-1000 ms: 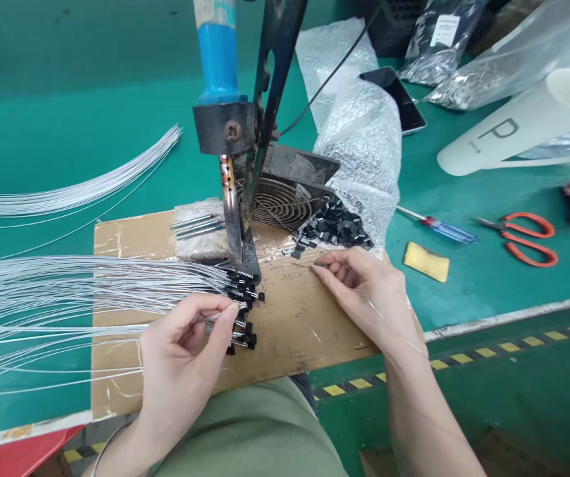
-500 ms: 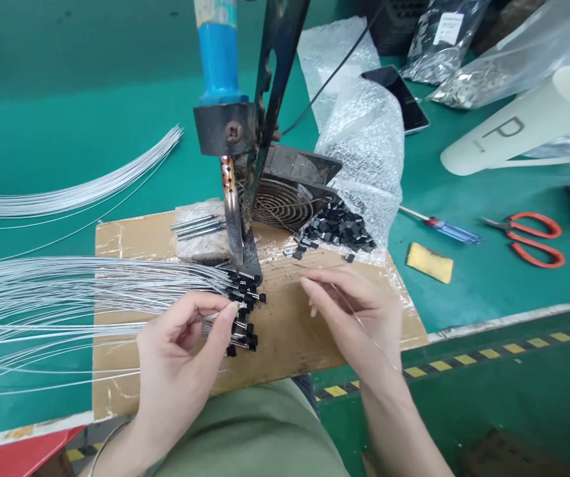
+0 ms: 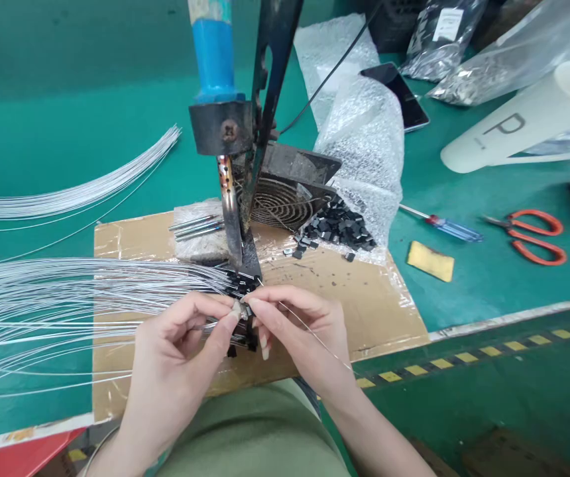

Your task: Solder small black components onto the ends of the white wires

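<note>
My left hand (image 3: 178, 351) pinches a small metal connector (image 3: 243, 309) between thumb and index finger. My right hand (image 3: 317, 354) meets it there, its thumb and fingertips closed at the connector's right side. A thin solder wire (image 3: 316, 337) runs through my right hand and back over the wrist. Just beyond the fingertips lie white cables (image 3: 130, 285) with black connector ends (image 3: 241, 281), partly covered by my hands. Above them a soldering iron (image 3: 214, 63) with a blue handle hangs in a black stand, tip down.
Cardboard (image 3: 364, 305) covers the work area. Behind stand a small fan (image 3: 285, 202) and a pile of black pieces (image 3: 337, 225) on bubble wrap (image 3: 364, 132). Rightward lie a screwdriver (image 3: 454, 228), a yellow sponge (image 3: 430, 261), scissors (image 3: 538, 232), a phone (image 3: 399, 96) and a white cup (image 3: 508, 126).
My right hand has moved left, bringing its fingertips against the connector in my left hand. The solder wire has come along. My left hand has stayed nearly in place.
</note>
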Tool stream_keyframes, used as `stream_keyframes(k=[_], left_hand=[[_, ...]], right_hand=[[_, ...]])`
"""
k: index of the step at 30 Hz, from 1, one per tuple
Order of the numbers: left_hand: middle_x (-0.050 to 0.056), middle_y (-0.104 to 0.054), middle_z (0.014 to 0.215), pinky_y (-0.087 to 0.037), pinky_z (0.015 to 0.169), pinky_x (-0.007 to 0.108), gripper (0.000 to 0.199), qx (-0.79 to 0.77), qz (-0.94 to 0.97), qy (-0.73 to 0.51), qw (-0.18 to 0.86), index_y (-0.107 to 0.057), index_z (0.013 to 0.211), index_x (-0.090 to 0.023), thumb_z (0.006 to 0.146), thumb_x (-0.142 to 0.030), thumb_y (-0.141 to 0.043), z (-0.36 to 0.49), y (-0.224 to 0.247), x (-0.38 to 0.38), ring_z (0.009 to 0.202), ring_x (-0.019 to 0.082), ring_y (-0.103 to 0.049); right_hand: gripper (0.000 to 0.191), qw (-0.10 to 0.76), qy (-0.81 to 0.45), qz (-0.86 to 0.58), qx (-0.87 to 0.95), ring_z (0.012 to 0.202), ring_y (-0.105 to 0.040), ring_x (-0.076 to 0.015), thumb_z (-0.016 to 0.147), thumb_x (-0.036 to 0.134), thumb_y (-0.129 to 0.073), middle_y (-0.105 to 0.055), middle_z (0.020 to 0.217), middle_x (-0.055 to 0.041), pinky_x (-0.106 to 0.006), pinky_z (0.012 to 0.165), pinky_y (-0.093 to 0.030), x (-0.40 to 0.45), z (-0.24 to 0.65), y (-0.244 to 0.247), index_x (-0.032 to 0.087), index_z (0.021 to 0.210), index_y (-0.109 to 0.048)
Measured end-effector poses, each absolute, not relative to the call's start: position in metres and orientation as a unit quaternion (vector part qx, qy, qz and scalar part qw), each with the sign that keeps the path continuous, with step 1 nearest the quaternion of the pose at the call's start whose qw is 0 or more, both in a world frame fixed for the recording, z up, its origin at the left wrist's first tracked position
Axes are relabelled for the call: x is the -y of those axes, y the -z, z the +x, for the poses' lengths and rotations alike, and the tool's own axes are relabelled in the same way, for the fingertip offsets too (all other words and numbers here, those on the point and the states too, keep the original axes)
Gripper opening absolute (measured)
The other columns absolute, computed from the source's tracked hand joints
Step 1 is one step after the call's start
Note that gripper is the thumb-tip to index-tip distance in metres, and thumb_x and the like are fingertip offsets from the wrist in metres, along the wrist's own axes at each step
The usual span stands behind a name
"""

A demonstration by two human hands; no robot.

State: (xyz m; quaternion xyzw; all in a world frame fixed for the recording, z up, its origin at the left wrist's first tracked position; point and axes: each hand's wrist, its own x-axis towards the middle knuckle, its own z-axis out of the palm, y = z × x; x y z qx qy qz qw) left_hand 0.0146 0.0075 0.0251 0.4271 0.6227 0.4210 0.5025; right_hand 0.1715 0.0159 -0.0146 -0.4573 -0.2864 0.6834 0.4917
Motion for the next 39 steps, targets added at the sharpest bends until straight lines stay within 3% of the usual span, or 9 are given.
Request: stream_keyframes(k=[9,18,22,25,29,31,34,36,39], left_hand=[[0.000,-0.082,0.086,-0.061,0.074,0.015,0.018,-0.602,0.441,-0.411,0.525,-0.078,0.079,-0.023,0.090,-0.009,-0.075,0.011,-0.025,-0.009,0.078,0.012,-0.076],[0.000,-0.082,0.087,-0.060,0.073,0.013,0.016,-0.615,0.451,-0.392,0.514,-0.077,0.078,-0.023,0.088,-0.011,-0.076,0.010,-0.024,-0.008,0.080,0.011,-0.077],[0.000,-0.081,0.086,-0.058,0.071,0.013,0.013,-0.630,0.439,-0.394,0.505,-0.076,0.077,-0.022,0.087,-0.013,-0.078,0.013,-0.022,-0.011,0.079,0.011,-0.075],[-0.001,-0.080,0.086,-0.057,0.070,0.012,0.012,-0.633,0.435,-0.403,0.498,-0.076,0.076,-0.022,0.085,-0.014,-0.079,0.014,-0.021,-0.013,0.077,0.009,-0.073],[-0.001,-0.079,0.084,-0.055,0.069,0.012,0.013,-0.638,0.440,-0.402,0.488,-0.074,0.074,-0.022,0.085,-0.017,-0.080,0.015,-0.022,-0.016,0.076,0.009,-0.072],[0.000,-0.080,0.085,-0.054,0.067,0.012,0.012,-0.648,0.440,-0.397,0.479,-0.074,0.074,-0.021,0.084,-0.019,-0.081,0.015,-0.023,-0.018,0.076,0.010,-0.073],[0.000,-0.081,0.085,-0.053,0.065,0.012,0.012,-0.662,0.436,-0.392,0.466,-0.074,0.073,-0.021,0.082,-0.020,-0.082,0.015,-0.023,-0.021,0.077,0.011,-0.073],[0.000,-0.081,0.086,-0.054,0.067,0.013,0.011,-0.662,0.438,-0.395,0.463,-0.074,0.074,-0.021,0.082,-0.020,-0.082,0.014,-0.023,-0.023,0.077,0.011,-0.074],[0.000,-0.081,0.087,-0.056,0.069,0.015,0.010,-0.654,0.445,-0.398,0.464,-0.075,0.075,-0.021,0.083,-0.018,-0.081,0.013,-0.022,-0.026,0.079,0.012,-0.074]], right_hand=[[0.003,0.501,-0.691,-0.445,0.271,0.045,-0.060,-0.0057,0.088,0.030,-0.089,-0.072,0.063,0.0028,-0.013,0.042,-0.054,-0.015,0.169,0.017,0.027,0.088,-0.089],[0.004,0.511,-0.657,-0.454,0.316,0.046,-0.056,-0.0061,0.092,0.032,-0.085,-0.069,0.066,0.0040,-0.017,0.044,-0.049,-0.012,0.166,0.020,0.029,0.091,-0.087],[0.023,0.499,-0.540,-0.494,0.464,0.063,-0.055,-0.0095,0.108,0.033,-0.062,-0.064,0.084,0.0008,-0.025,0.060,-0.048,-0.009,0.174,0.020,0.032,0.114,-0.084],[0.038,0.485,-0.495,-0.496,0.523,0.073,-0.056,-0.0135,0.115,0.032,-0.041,-0.060,0.088,0.0001,-0.029,0.069,-0.049,-0.005,0.181,0.020,0.033,0.137,-0.072],[0.040,0.467,-0.504,-0.496,0.532,0.068,-0.056,-0.0135,0.113,0.021,-0.042,-0.064,0.080,0.0053,-0.029,0.068,-0.047,-0.003,0.187,0.018,0.034,0.149,-0.051],[0.033,0.458,-0.503,-0.496,0.539,0.062,-0.052,-0.0127,0.111,0.017,-0.046,-0.063,0.076,0.0072,-0.028,0.062,-0.044,-0.004,0.190,0.016,0.033,0.140,-0.051],[0.016,0.449,-0.465,-0.519,0.559,0.062,-0.046,-0.0121,0.109,0.015,-0.049,-0.053,0.075,0.0063,-0.028,0.060,-0.039,-0.008,0.194,0.014,0.027,0.100,-0.055],[0.024,0.456,-0.447,-0.513,0.573,0.071,-0.050,-0.0129,0.107,0.014,-0.050,-0.052,0.081,0.0038,-0.028,0.067,-0.043,-0.012,0.195,0.013,0.024,0.086,-0.050],[0.020,0.481,-0.457,-0.476,0.577,0.100,-0.065,-0.0169,0.104,0.012,-0.056,-0.067,0.105,-0.0017,-0.032,0.090,-0.052,-0.015,0.194,0.010,0.024,0.088,-0.054]])
